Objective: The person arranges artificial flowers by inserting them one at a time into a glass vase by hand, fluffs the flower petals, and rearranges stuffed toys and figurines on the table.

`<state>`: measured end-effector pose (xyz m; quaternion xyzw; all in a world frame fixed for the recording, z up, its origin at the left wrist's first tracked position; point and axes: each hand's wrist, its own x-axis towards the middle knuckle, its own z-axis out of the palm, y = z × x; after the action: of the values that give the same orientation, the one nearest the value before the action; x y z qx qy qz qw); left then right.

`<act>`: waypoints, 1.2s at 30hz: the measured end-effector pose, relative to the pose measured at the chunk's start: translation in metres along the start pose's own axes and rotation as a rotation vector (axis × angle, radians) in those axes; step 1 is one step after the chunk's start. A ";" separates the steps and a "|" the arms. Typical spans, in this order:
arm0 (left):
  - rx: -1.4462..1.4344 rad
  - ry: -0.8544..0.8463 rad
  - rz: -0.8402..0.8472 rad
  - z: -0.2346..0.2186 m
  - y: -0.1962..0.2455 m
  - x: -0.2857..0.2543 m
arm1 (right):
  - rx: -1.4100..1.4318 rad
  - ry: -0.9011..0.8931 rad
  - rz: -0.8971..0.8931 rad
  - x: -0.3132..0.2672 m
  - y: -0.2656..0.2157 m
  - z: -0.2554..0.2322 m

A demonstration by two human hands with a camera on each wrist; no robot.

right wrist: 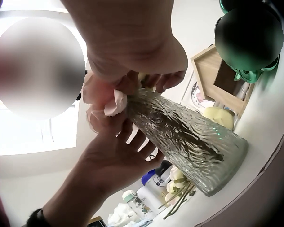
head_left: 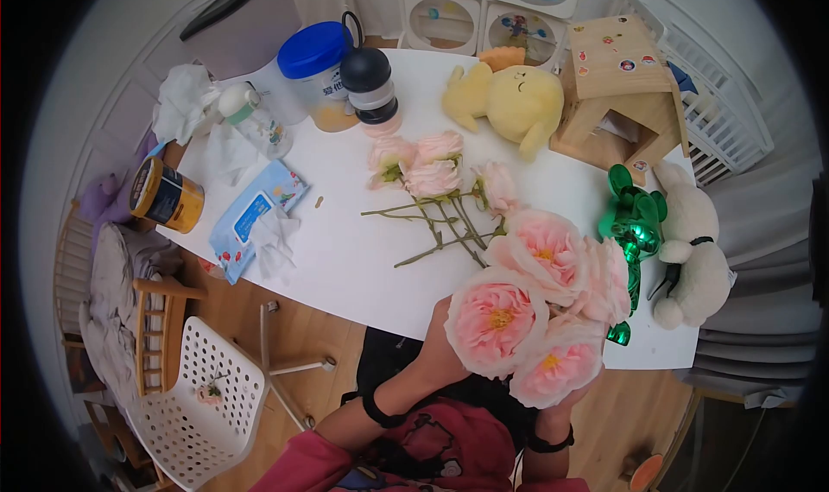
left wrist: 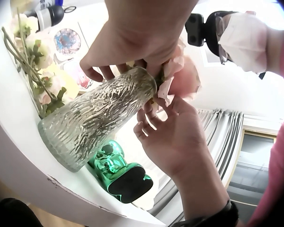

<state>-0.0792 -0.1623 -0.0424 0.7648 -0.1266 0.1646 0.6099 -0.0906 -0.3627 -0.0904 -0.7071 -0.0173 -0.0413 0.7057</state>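
A ribbed clear glass vase point(left wrist: 97, 118) stands upright near the table's front edge, large pink flowers point(head_left: 499, 315) at its mouth. From above, the blossoms hide the vase. My left hand point(head_left: 439, 352) is at the vase's neck, fingers curved round the glass just below the rim, thumb up by the blossoms. Opposite it, my right hand point(left wrist: 177, 142) has its fingers bent beside the rim, thumb and forefinger at the petals of one flower. Behind the bunch, several paler pink roses point(head_left: 432, 165) lie on the white table point(head_left: 345, 250) with their stems pointing toward me.
A shiny green bear figure point(head_left: 635, 224) and a white plush toy point(head_left: 695, 276) are at the right. Behind stand a yellow plush toy point(head_left: 522, 103) and a wooden house point(head_left: 617, 69). A blue-lidded tub point(head_left: 319, 69), a bottle point(head_left: 259, 120) and a wipes pack point(head_left: 256, 215) occupy the left.
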 end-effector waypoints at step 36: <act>0.881 -0.088 -0.402 -0.080 -0.053 0.080 | -0.494 -0.401 -0.101 0.033 -0.049 0.007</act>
<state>0.0070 -0.0717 -0.0407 0.9658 0.0799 0.0490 0.2419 -0.0619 -0.3562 -0.0391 -0.8494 -0.1806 0.0609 0.4921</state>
